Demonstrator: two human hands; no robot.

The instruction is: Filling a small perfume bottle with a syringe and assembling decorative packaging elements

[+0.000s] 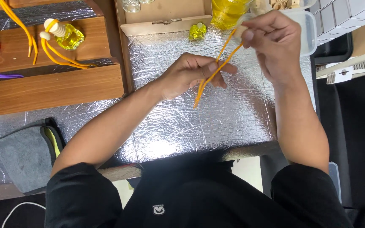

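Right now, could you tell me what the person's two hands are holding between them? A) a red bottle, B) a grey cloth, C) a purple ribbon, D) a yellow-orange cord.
D: the left hand pinches the lower part of a yellow-orange cord and the right hand holds its upper end, above the silver foil mat.

Left hand [191,74], right hand [271,42], both pinching.
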